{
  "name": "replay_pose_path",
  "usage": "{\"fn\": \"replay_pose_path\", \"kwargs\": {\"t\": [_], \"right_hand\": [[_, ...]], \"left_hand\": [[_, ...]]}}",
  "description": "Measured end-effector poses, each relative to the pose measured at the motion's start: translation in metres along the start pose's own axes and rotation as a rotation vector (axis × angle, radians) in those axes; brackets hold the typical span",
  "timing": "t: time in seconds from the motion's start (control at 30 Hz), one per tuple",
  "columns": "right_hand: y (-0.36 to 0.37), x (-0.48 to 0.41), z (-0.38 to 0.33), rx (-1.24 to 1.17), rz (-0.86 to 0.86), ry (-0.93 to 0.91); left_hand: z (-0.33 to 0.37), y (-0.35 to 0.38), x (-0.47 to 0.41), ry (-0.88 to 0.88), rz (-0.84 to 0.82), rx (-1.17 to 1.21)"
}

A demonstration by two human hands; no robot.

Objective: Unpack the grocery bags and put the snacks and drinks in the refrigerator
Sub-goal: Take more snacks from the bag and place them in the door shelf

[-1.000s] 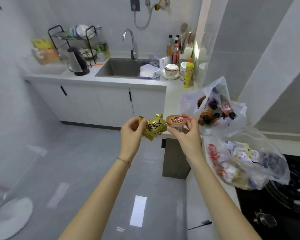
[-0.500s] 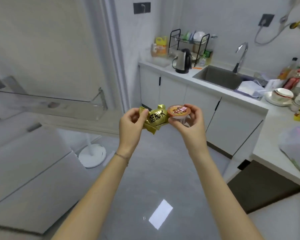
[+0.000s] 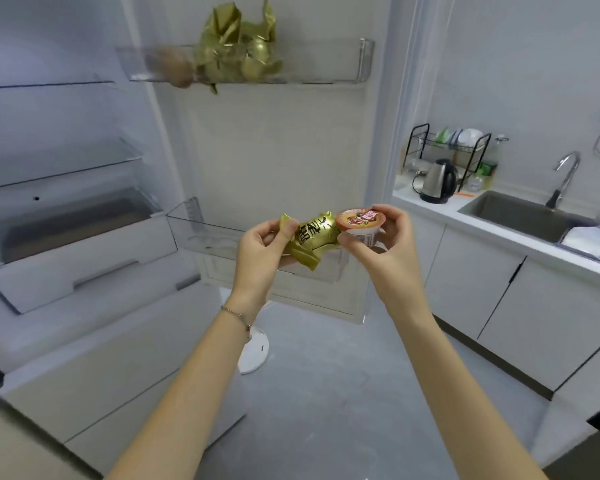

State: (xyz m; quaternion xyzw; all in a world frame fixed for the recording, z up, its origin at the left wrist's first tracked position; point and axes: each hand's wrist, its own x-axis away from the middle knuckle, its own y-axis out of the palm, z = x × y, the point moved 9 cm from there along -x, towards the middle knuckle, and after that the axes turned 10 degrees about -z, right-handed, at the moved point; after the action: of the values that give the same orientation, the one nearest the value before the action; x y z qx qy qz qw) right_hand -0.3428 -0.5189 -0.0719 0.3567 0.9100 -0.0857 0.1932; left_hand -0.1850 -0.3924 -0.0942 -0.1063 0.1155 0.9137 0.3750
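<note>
My left hand (image 3: 260,251) grips a gold foil snack packet (image 3: 314,239) with black lettering. My right hand (image 3: 385,247) pinches a small clear jelly cup (image 3: 360,225) with an orange printed lid, touching the packet's right side. Both are held at chest height in front of the open refrigerator door (image 3: 274,157). The door's upper clear bin (image 3: 326,62) holds several gold foil packets (image 3: 239,50) like the one in my hand. The lower door bin (image 3: 205,233) sits just behind my hands. The grocery bags are out of view.
The refrigerator interior with glass shelves (image 3: 59,168) and a pulled-out drawer (image 3: 80,251) is at left. At right runs a white counter with a kettle (image 3: 437,181), dish rack (image 3: 447,147) and sink (image 3: 520,213). A round white base (image 3: 255,351) stands on the grey floor.
The view has swung left from the counter and bags to the open refrigerator. Both hands keep the same hold on the packet and cup, now closer to the door bins.
</note>
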Motion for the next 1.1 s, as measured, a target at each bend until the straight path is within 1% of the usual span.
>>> {"fn": "replay_pose_path", "kwargs": {"t": [0.17, 0.3, 0.5, 0.67, 0.8, 0.9, 0.97, 1.03, 1.1], "right_hand": [[0.026, -0.038, -0.041, 0.049, -0.058, -0.107], [0.039, -0.072, -0.085, 0.101, -0.101, -0.243], [0.049, -0.117, -0.146, 0.114, -0.088, -0.435], [0.054, -0.141, -0.186, 0.225, -0.080, -0.572], [0.050, -0.166, -0.199, 0.354, -0.014, -0.577], [0.049, -0.179, -0.202, 0.479, 0.049, -0.529], [0.051, -0.188, -0.199, 0.561, 0.064, -0.477], [0.052, -0.195, -0.196, 0.630, 0.081, -0.440], [0.054, -0.200, -0.194, 0.671, 0.086, -0.412]], "left_hand": [[0.032, -0.018, -0.031, 0.018, -0.047, 0.034], [0.083, -0.026, -0.056, 0.146, -0.047, -0.012], [0.163, -0.041, -0.080, 0.357, -0.010, 0.010], [0.211, -0.051, -0.103, 0.469, -0.015, -0.071], [0.246, -0.060, -0.125, 0.624, 0.085, -0.128], [0.260, -0.059, -0.137, 0.766, 0.125, -0.251], [0.261, -0.054, -0.147, 0.823, 0.086, -0.379], [0.256, -0.045, -0.158, 0.851, -0.001, -0.541], [0.251, -0.042, -0.168, 0.847, -0.087, -0.613]]}}
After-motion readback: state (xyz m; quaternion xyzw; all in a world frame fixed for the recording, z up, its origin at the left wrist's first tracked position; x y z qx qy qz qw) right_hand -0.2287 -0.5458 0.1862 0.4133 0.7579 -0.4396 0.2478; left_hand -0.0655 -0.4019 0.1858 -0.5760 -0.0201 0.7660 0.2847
